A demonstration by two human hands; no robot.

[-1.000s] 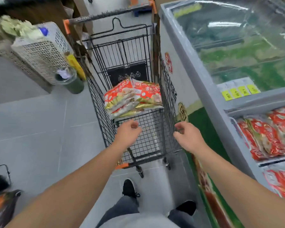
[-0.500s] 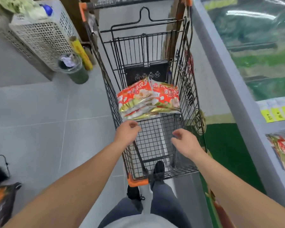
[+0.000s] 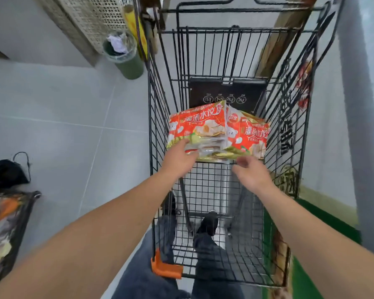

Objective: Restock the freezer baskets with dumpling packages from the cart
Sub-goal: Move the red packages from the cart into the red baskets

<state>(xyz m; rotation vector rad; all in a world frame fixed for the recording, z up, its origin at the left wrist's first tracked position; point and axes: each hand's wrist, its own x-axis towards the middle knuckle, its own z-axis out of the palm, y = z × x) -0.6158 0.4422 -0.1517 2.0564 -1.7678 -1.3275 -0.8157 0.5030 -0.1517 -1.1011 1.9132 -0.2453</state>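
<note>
Both our hands have moved forward from the near end of the cart (image 3: 158, 130) to the dumpling packages (image 3: 216, 132) stacked in its basket. Our left hand (image 3: 178, 159) touches their near edge; our right hand (image 3: 251, 173) hovers loosely curled, empty. We judge pickup imminent. Freezer baskets are out of view; motion blur hides our left fingers.

Open top of the black wire shopping cart (image 3: 231, 190) lets you reach straight down | wire side walls hem you in left and right | stacked red-and-gold plastic dumpling packages (image 3: 218, 132) fill the far half | bare wire floor free nearer you | grey freezer wall (image 3: 363, 104) close beside the cart's right.
</note>
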